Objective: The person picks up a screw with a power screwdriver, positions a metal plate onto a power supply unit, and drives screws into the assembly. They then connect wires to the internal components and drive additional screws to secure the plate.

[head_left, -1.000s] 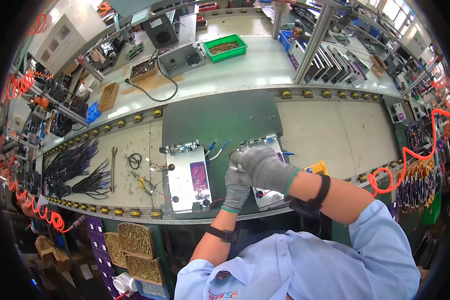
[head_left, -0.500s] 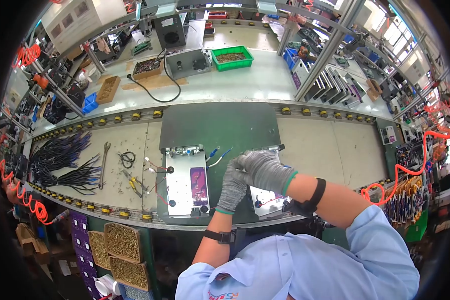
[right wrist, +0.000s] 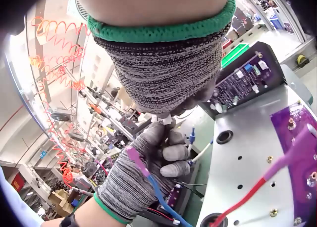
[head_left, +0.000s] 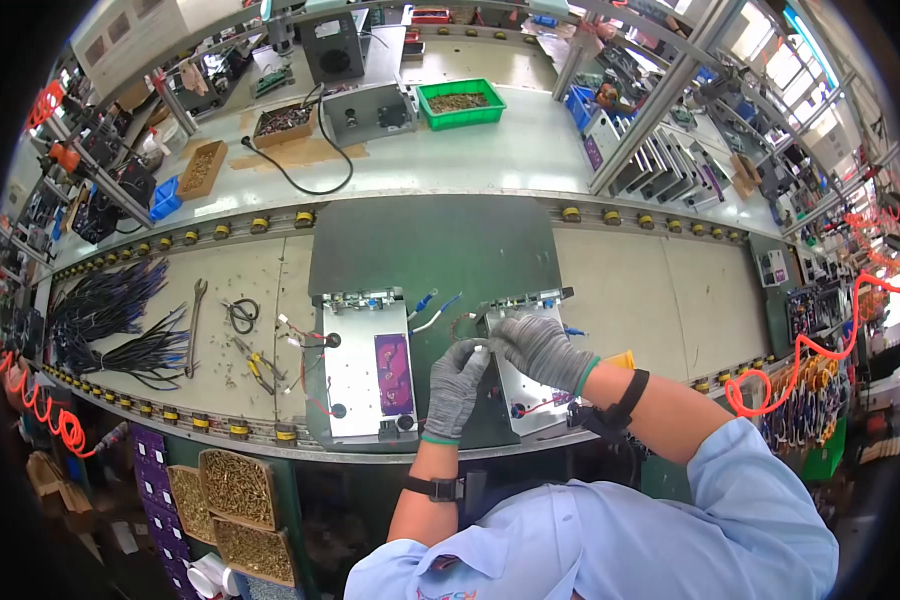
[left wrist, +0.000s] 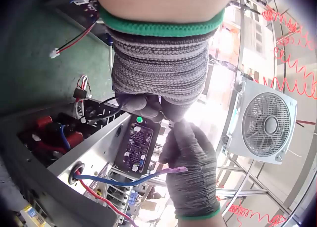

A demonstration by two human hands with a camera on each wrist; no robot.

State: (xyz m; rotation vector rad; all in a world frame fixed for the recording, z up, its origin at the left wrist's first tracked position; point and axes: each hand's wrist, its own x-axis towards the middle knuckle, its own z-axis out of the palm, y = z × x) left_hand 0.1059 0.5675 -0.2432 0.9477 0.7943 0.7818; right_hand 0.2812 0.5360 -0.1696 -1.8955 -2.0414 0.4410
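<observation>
Both hands wear grey knitted gloves with green cuffs and meet over the left edge of the right-hand metal power unit (head_left: 523, 397). A small white connector (right wrist: 167, 120) shows between their fingertips. Thumb and curled fingers of my left hand (head_left: 455, 385) pinch it from below. My right hand (head_left: 540, 352), fingers bent down, grips at the same spot from the other side, its fingertips partly hidden. A black cable (left wrist: 106, 115) runs from the unit up to the left fingers. Blue wire (left wrist: 119, 181) and red wire (left wrist: 96, 196) stick out of the unit's grommet hole.
A second metal unit (head_left: 365, 372) with a purple circuit board lies to the left on the green board (head_left: 435, 240). Further left are pliers (head_left: 255, 370), a wrench (head_left: 196, 325) and bundled black cables (head_left: 120, 350). Screw boxes (head_left: 238, 490) stand below the line's edge.
The hands have drawn slightly apart at the fingertips, and the white connector now shows between them. The left hand sits a little lower. The head view has shifted.
</observation>
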